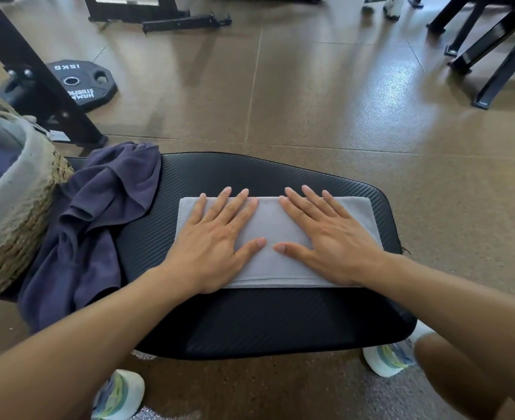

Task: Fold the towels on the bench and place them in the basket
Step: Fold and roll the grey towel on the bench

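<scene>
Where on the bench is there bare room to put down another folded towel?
The near strip of the bench, between the grey towel and the front edge, is bare. A narrower bare band lies beyond the towel. The left end is crowded: the crumpled dark towel lies against the basket. Both hands, left hand and right hand, press the middle.

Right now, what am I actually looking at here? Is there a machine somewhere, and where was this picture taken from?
No machine: these are a person's bare hands, seen from a camera worn on the head, looking down. The left hand and right hand lie flat, fingers straight, pressing a folded grey towel on a black padded bench. Neither has a grip on anything. A crumpled dark blue towel waits to the left, beside a woven basket that holds some cloth already. On the floor behind lies a weight plate.
</scene>
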`<action>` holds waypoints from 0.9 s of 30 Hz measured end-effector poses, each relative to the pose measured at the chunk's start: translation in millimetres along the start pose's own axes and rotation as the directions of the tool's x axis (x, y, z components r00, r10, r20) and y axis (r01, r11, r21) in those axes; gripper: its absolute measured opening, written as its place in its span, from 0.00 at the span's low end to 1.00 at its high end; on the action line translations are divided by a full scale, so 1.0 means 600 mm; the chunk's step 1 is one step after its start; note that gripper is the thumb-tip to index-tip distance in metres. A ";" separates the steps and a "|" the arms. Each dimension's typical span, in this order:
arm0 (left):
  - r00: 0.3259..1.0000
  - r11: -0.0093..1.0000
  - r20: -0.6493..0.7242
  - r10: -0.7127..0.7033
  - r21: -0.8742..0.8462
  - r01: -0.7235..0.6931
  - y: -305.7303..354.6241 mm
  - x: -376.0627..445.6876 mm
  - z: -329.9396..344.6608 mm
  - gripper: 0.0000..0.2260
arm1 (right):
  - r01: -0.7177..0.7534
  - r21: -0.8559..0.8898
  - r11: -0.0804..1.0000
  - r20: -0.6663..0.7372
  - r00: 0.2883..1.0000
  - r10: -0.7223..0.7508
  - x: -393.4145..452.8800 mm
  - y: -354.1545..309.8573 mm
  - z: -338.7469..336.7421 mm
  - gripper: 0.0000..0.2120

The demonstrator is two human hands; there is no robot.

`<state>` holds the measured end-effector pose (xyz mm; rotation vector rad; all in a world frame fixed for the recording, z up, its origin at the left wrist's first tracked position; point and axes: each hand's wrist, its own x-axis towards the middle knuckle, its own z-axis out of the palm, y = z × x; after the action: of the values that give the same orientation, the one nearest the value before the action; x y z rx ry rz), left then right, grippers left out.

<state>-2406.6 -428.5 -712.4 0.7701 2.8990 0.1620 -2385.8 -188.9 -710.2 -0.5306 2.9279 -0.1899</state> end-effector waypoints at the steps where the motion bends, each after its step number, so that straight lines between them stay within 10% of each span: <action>1: 1.000 1.000 0.006 -0.007 0.004 0.007 -0.003 -0.003 0.000 0.38 | -0.018 0.006 1.000 -0.005 1.000 0.018 -0.004 0.008 -0.002 0.44; 8: 0.999 0.999 0.024 -0.031 0.018 0.030 -0.010 -0.010 -0.002 0.40 | -0.304 0.232 0.924 -0.150 0.927 0.343 -0.025 0.085 -0.020 0.35; 11: 0.999 0.999 0.040 -0.029 0.027 0.028 -0.007 -0.009 -0.004 0.42 | -0.433 0.183 0.883 0.039 0.901 0.433 -0.025 0.121 -0.058 0.33; 17: 0.999 0.999 0.044 -0.028 0.041 0.026 -0.002 -0.010 -0.005 0.45 | -0.419 0.379 0.825 -0.010 0.890 0.456 -0.023 0.124 -0.081 0.26; 27: 0.998 0.999 0.056 -0.041 0.032 0.039 -0.001 -0.007 -0.008 0.45 | -0.544 0.607 0.580 0.371 0.839 0.399 -0.044 0.125 -0.111 0.17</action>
<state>-2404.2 -431.5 -707.6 0.7093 2.8674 0.0898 -2398.7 -103.8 -653.0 0.3488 2.3987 -1.0418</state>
